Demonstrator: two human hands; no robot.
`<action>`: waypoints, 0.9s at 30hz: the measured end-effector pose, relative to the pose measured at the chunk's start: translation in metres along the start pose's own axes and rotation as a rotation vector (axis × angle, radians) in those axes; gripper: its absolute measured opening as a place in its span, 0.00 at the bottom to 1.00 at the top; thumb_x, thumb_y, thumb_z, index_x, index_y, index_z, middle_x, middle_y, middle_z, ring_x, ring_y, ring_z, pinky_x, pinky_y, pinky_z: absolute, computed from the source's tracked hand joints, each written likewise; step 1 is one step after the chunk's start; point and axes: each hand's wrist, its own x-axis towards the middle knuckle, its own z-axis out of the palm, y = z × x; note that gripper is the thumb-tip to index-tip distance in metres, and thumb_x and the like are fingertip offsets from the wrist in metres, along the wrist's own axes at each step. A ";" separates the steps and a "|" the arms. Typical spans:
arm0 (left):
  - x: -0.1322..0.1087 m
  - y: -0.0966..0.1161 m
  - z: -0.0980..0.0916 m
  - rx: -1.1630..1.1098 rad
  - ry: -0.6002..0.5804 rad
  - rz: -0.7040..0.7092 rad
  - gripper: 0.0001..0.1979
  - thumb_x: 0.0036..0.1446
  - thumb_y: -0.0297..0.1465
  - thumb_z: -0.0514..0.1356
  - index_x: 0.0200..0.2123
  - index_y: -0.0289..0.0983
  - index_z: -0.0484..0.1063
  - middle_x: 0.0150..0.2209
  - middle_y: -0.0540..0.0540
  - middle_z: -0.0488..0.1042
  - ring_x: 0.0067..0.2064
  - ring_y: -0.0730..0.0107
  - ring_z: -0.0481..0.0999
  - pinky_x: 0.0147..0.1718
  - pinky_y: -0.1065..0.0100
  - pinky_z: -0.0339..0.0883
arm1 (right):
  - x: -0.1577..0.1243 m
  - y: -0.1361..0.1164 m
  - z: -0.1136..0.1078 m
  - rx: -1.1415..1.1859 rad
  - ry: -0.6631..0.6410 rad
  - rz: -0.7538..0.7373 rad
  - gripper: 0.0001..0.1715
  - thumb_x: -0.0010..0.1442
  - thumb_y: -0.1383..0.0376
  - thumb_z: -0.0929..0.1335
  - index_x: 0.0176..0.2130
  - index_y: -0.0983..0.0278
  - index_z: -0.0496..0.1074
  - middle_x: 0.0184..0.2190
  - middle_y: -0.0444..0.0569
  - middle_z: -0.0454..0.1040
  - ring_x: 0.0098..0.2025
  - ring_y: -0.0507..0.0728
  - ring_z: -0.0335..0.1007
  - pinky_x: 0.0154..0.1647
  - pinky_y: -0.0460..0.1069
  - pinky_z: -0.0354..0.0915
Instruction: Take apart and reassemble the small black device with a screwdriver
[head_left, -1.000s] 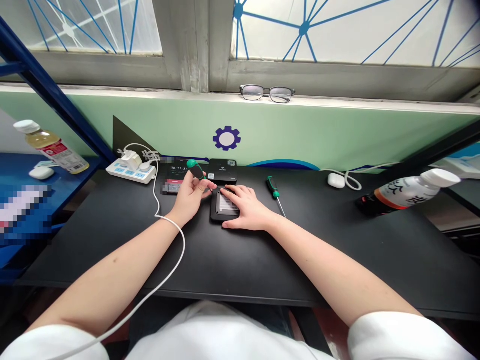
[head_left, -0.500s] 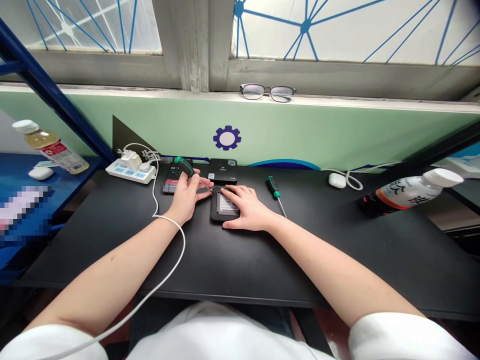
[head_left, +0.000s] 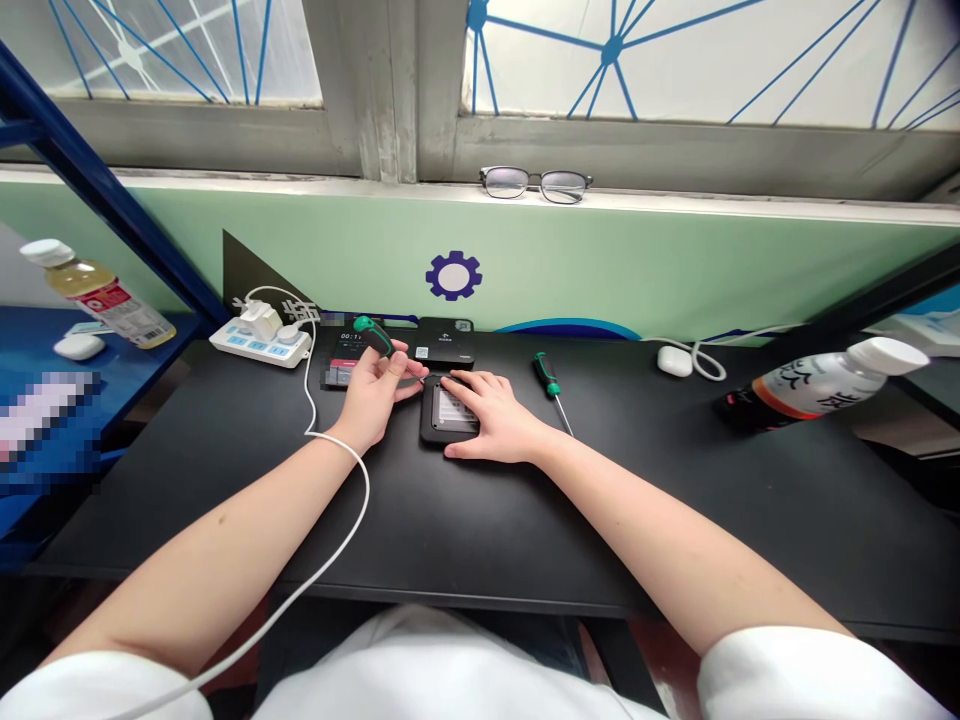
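My left hand (head_left: 373, 395) is closed around a screwdriver (head_left: 373, 336) with a green and black handle. Its thin shaft slants down to the right, and the tip meets the upper left corner of a black, flat, box-like device (head_left: 441, 437). A pale label shows on the device's upper face, partly covered by my right hand (head_left: 499, 415). That hand lies over the device's right side with fingers spread and thumb at the near edge. A second green-handled screwdriver (head_left: 547, 374) rests on the desk, right of my right hand.
Behind my hands lie a phone (head_left: 345, 362) and a flat black box (head_left: 448, 345). A white power strip (head_left: 259, 345) stands left, its cable (head_left: 366, 500) crossing my left forearm. An earbud case (head_left: 674, 362) and a bottle (head_left: 817, 385) are at right; glasses (head_left: 536, 185) sit on the ledge.
The screwdriver in my left hand has shifted slightly, its handle tilting a little differently. My right hand stays in place on the device.
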 end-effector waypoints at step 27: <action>0.007 -0.007 -0.012 -0.182 0.058 -0.184 0.26 0.60 0.50 0.74 0.49 0.43 0.69 0.40 0.46 0.84 0.51 0.51 0.87 0.57 0.38 0.76 | 0.000 -0.001 0.000 0.006 0.006 0.003 0.65 0.55 0.40 0.78 0.78 0.60 0.56 0.79 0.63 0.56 0.78 0.78 0.50 0.77 0.74 0.47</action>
